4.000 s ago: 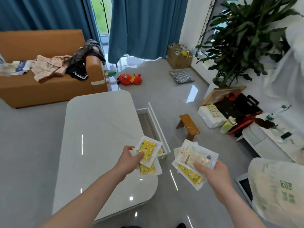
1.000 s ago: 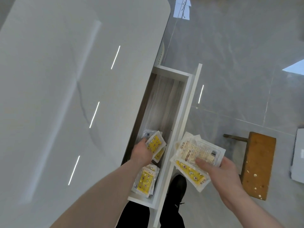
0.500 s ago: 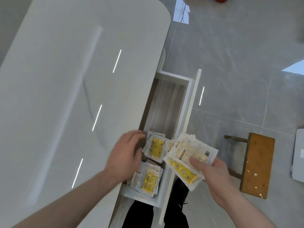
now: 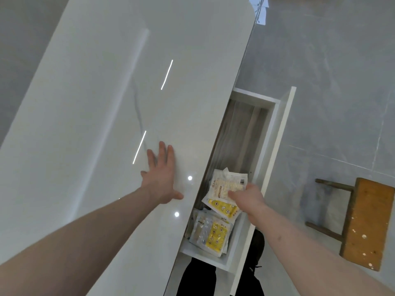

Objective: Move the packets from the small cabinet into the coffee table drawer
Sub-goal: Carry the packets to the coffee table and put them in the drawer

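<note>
The left hand (image 4: pixel 161 180) lay flat, fingers spread, on the glossy white surface (image 4: pixel 106 103). The right hand (image 4: pixel 245 198) gripped a stack of packets (image 4: pixel 224 193) inside the open drawer (image 4: pixel 269 146), above yellow packets (image 4: pixel 210 233) already lying at its near end.

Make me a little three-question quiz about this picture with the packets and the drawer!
1. True or false: the left hand holds a packet.
2. Which hand grips packets over the open drawer? A) left B) right C) both
3. Fill in: packets already in the drawer lie at its ____ end, near or far from the person.

Key: 1 false, it lies flat on the coffee table top. 2 B, the right hand. 3 near.
</note>
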A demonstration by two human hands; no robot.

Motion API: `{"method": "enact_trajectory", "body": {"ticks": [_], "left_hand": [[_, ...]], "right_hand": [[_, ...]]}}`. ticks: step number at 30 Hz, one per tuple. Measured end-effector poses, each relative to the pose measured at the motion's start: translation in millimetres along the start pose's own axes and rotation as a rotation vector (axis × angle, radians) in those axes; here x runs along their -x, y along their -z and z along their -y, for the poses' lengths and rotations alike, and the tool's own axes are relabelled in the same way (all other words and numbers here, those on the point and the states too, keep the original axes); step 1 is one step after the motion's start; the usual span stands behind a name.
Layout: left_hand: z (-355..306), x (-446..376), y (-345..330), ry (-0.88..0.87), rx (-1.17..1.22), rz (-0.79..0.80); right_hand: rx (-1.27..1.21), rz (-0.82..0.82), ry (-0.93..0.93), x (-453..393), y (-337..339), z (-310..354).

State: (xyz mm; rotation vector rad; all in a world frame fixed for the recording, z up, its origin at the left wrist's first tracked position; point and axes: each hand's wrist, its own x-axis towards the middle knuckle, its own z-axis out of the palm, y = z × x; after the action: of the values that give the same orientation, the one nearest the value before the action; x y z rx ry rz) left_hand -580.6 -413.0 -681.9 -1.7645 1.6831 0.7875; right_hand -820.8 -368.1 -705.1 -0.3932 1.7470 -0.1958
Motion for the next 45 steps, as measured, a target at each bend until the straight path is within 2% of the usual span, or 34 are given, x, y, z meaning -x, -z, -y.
{"method": "enact_trajectory", "body": {"ticks": [5,14,25,32,38,45], "left_hand": [[-2.2,-2.2,-0.2,0.008,-0.012,0.039],[-1.7,-2.7,-1.3,0.004,-0.006,0.034],[-2.9,-4.7,-1.5,0.005,0.014,0.033],[-0.9,-7.1,-5.1,-0.004,0.015,0.019],[-0.9,-6.7,-4.9,-0.010,0.010,0.008],[0.4,-7.6,-8.1,-0.013,0.018,-0.021]], "right_hand": [[0.175,-0.019,0.005,-18.3,-8.4,-5.2],[0.322,-0.127,0.037,-8.0,-4.3,-10.8],[0.140,-0.169,0.147,-8.3,-15.2,-8.5],[0.264,-0.189,0.153,-31.1,-29.8,-12.8],[0.302,-0.319,0.244,-27.7,-34.2,-28.4],[0.331,-0.246,0.143,-24.6,-30.9,-28.3]]}}
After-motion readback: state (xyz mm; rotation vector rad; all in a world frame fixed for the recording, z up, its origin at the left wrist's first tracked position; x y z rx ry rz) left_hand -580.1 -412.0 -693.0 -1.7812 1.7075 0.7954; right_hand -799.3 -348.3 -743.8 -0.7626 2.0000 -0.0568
